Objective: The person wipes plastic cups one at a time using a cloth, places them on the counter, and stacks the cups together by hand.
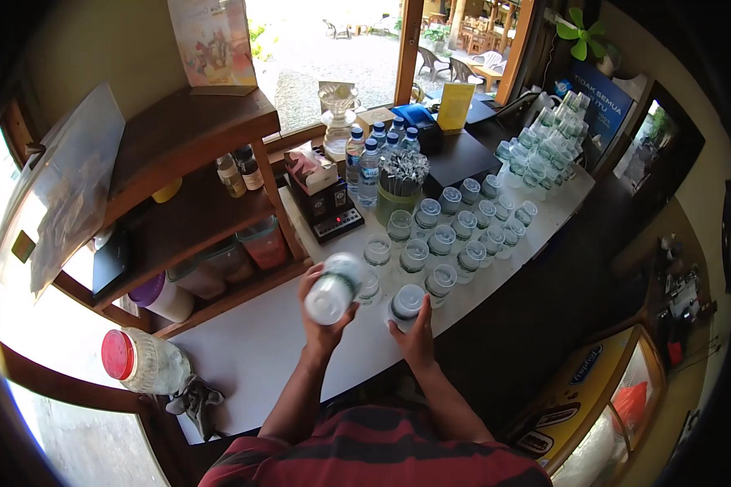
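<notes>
My left hand [323,334] is wrapped around a stack of clear plastic cups [338,284] with a green print. The stack is tilted above the counter, its white base toward me, and slightly blurred. My right hand [418,339] has its fingers and thumb around a plastic cup [409,300] that stands upside down at the near end of the rows. Several upturned plastic cups [441,239] stand in rows just beyond both hands. Whether the right hand's cup is single or nested cannot be made out.
Stacked cups [544,142] rise at the counter's far end. Water bottles [369,170], a green holder of wrapped items [398,203] and a black device [333,211] line the back. A red-lidded jar [142,359] and grey cloth [196,402] sit left, below a wooden shelf [187,130].
</notes>
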Motion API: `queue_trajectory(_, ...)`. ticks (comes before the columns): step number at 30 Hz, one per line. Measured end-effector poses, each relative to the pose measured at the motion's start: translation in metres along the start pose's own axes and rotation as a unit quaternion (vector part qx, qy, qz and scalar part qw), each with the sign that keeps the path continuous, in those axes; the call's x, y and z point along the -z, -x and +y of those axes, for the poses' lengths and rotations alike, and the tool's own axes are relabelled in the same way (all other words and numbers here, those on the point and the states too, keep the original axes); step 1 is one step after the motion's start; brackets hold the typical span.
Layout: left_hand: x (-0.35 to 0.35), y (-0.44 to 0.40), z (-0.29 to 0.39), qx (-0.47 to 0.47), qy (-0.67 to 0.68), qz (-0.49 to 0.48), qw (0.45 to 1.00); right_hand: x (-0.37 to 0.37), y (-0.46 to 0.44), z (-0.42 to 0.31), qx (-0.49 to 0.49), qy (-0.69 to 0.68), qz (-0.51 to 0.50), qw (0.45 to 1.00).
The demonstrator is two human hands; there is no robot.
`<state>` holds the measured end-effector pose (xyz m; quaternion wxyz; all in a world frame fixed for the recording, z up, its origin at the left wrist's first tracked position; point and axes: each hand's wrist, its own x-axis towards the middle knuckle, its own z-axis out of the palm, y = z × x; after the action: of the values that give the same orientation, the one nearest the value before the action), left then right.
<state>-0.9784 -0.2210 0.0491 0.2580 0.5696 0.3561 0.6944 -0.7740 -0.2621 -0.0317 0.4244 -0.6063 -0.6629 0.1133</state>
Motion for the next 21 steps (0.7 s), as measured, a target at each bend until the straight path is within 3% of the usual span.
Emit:
queue_trajectory(4,-0.037,-0.019,-0.012,0.055,-0.253,-0.135,0.956,0.012,0.005,0.006,0.002,-0.006,-0.02,1.0)
queue_trajectory(8,-0.042,0.004,-0.06,0.136,-0.183,-0.155,0.961,0.025,0.012,0.008,-0.063,-0.094,-0.005,0.994)
queue_trajectory(9,-0.042,0.012,-0.063,0.137,-0.178,-0.142,0.964,0.027,0.01,0.01,-0.089,-0.18,0.014,0.979)
queue_trajectory(11,-0.039,0.03,-0.068,0.141,-0.171,-0.115,0.968,0.028,0.008,0.012,-0.142,-0.35,0.051,0.924)
queue_trajectory(15,-0.042,0.045,-0.063,0.153,-0.164,-0.098,0.969,0.039,0.003,0.022,-0.181,-0.452,0.088,0.869)
queue_trajectory(20,-0.044,0.056,-0.057,0.143,-0.224,-0.084,0.96,0.066,0.01,0.014,-0.265,-0.714,0.047,0.647)
queue_trajectory(21,-0.041,0.061,-0.059,0.148,-0.234,-0.081,0.957,0.076,0.005,0.011,-0.228,-0.691,0.082,0.681)
